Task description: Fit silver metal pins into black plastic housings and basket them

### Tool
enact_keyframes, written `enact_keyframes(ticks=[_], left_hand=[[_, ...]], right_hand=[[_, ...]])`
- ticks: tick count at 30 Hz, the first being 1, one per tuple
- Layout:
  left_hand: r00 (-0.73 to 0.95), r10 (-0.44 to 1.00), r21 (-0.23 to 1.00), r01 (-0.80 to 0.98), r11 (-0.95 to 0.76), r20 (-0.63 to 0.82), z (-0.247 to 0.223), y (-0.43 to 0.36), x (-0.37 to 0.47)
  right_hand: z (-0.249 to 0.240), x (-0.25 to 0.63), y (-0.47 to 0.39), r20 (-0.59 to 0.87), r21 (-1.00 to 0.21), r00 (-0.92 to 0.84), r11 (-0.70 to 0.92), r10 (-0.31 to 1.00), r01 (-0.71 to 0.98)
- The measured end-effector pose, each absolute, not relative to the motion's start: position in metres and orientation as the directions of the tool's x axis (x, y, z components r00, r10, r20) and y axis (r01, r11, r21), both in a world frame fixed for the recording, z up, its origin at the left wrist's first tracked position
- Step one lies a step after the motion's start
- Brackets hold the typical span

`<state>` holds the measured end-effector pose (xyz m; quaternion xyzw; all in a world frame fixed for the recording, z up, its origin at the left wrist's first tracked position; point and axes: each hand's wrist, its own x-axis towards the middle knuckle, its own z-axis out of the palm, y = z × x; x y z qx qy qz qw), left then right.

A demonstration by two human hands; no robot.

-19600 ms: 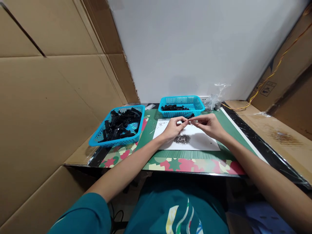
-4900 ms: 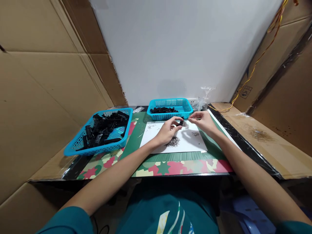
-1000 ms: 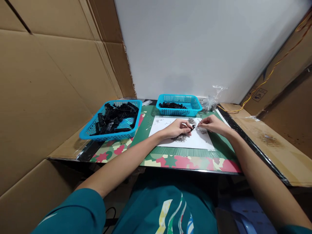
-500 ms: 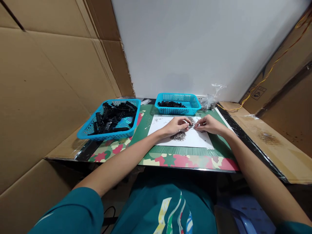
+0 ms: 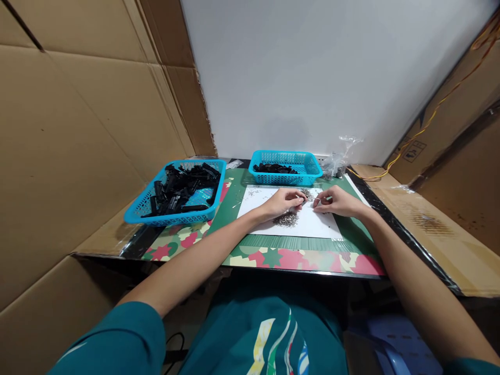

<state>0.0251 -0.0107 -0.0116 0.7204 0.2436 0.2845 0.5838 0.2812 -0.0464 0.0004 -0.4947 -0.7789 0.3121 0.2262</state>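
Note:
Over a white sheet (image 5: 260, 227) on the table, my left hand (image 5: 284, 202) pinches a small dark piece, mostly hidden by the fingertips. Just to its right, my right hand (image 5: 334, 201) has its thumb and fingers drawn together; a thin, pale, pin-like thing shows at the tips, too small to name. The two hands are a short gap apart. Below the left hand lies a pile of tiny silvery metal parts (image 5: 286, 219). More of these small parts (image 5: 307, 194) lie on the sheet behind the fingers.
A blue basket (image 5: 133, 214) of black plastic parts (image 5: 175, 187) stands at the left. Behind the sheet is a smaller blue basket (image 5: 302, 179) with dark pieces (image 5: 273, 168). A clear plastic bag (image 5: 334, 165) sits at the back right. Cardboard walls (image 5: 97, 114) flank the table.
My right hand has shifted slightly right, widening the gap between the hands. The dark piece in my left hand shows less now.

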Motion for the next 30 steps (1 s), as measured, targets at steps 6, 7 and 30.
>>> enact_keyframes(ticks=[6,7,30], left_hand=[[0.702,0.694,0.967,0.029,-0.253,0.161,-0.0093,-0.0130,0.0254],[0.694,0.700,0.966,0.026,-0.257,0.168,-0.0095,-0.0133,0.0255],[0.677,0.705,0.931,0.080,-0.356,0.211,-0.0096,-0.0175,0.0249]], right_hand=[[0.0021,0.2727,-0.0483,0.065,-0.661,-0.416,0.352,0.907,0.662],[0.0027,0.2716,-0.0489,0.075,-0.653,-0.422,0.364,0.904,0.665],[0.0026,0.2737,-0.0504,0.115,-0.713,-0.462,0.397,0.880,0.578]])
